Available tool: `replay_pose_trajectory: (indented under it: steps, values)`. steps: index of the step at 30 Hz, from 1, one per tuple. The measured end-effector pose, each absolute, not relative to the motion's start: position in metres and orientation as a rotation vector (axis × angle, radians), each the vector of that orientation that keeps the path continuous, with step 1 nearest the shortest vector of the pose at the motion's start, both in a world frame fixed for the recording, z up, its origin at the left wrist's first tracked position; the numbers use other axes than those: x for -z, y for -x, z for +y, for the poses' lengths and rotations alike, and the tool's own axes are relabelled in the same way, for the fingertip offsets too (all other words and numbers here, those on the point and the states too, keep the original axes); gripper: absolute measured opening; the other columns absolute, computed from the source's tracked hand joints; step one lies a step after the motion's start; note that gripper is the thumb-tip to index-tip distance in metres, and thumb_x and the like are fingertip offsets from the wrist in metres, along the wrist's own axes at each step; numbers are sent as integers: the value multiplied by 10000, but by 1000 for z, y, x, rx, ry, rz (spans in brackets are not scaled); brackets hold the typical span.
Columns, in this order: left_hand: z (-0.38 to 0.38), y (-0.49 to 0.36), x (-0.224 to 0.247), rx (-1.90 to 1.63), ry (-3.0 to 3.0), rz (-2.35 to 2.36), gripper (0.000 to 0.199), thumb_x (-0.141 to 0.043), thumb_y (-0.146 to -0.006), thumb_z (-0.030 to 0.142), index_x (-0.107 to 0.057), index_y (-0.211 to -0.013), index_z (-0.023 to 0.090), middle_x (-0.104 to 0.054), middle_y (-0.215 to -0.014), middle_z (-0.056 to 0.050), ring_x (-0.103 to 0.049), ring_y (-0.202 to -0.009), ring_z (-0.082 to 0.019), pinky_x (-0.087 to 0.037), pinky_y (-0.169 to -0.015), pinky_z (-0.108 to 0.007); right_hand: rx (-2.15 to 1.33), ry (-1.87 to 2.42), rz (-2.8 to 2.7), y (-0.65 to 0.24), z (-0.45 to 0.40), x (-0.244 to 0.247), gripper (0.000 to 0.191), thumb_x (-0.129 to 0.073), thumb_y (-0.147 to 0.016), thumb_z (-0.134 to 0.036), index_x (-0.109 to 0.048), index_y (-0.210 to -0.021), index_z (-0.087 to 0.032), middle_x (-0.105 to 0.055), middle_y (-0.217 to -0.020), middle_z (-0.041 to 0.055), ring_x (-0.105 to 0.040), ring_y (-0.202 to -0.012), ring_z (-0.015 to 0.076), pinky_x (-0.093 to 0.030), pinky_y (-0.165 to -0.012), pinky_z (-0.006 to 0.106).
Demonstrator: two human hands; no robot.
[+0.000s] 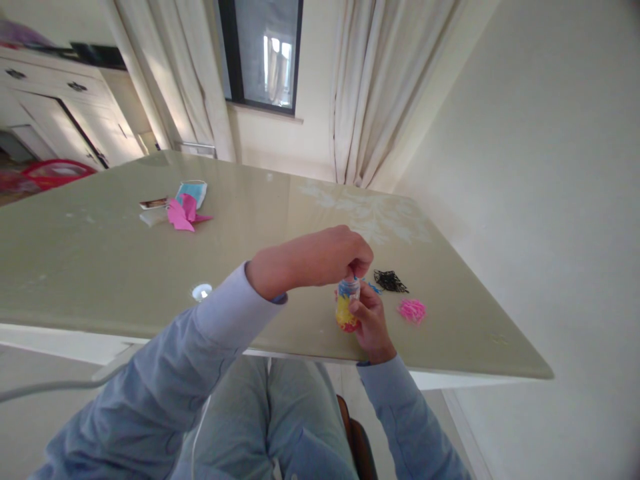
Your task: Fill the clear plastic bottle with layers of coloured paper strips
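Observation:
My right hand [373, 320] is wrapped around a small clear jar [346, 308] that stands upright near the table's front edge. Inside the jar are layers of red, yellow and blue bits that look like small rubber bands. Over the jar's mouth, my left hand [345, 253] is closed in a pinch, with a bit of blue rubber band [355, 277] showing below the fingertips. A few blue bands [374, 288] lie behind my right hand, partly hidden by it. To the right are a pile of black bands [391, 281] and a pile of pink bands [413, 311].
A round white lid-like piece [202, 292] lies left of my left sleeve. Farther back on the table [250, 200] are a pink folded paper [186, 212], a blue face mask [193, 193] and a small card [154, 203]. A wall [540, 167] borders the right side.

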State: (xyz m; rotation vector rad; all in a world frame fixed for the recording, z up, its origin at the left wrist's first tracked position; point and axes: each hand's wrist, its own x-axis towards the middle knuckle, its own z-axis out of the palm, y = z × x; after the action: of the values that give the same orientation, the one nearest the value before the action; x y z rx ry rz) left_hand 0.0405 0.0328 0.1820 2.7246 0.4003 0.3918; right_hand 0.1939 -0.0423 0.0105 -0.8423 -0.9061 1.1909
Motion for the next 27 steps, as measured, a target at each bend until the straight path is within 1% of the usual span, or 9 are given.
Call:
replay_pose_trajectory:
  steps: [6,13,19,22,27]
  values:
    - [33,-40,-184,-378,-2728,323,208,-561,-778,15,-678,-660,141,-634,-627,5,-528,-594,-97,-351,-611,-239,-1184,839,-914,-195,-44,-10,441,-908,-551,-443,-756,-913,-242,-689,-791,26,-541,-605,133,-455,-525,241]
    - [33,-42,-187,-428,-2718,361,161,-599,-780,26,-705,-747,142,-664,-692,4,-552,-622,-97,-348,-613,-230,-1177,799,-937,-197,-43,-7,434,-902,-578,-439,-739,-919,-225,-678,-787,25,-541,-612,126,-454,-541,242]
    - [32,-43,-185,-432,-2677,316,172,-603,-781,16,-712,-750,145,-673,-685,13,-570,-633,-92,-364,-630,-225,-1191,778,-953,-195,-43,-8,434,-894,-595,-453,-728,-924,-224,-634,-713,7,-474,-544,111,-443,-490,245]
    - [32,-43,-185,-409,-2654,293,186,-595,-774,8,-717,-753,146,-687,-697,10,-575,-638,-93,-369,-632,-227,-1180,774,-946,-195,-42,-8,418,-898,-587,-432,-722,-896,-213,-631,-720,9,-487,-563,113,-448,-501,242]
    - [31,-41,-184,-355,-2620,246,185,-579,-786,15,-710,-779,146,-715,-766,-9,-607,-707,-111,-394,-662,-225,-1192,762,-948,-195,-42,-6,369,-885,-614,-408,-713,-873,-210,-635,-729,5,-486,-564,109,-442,-506,237]
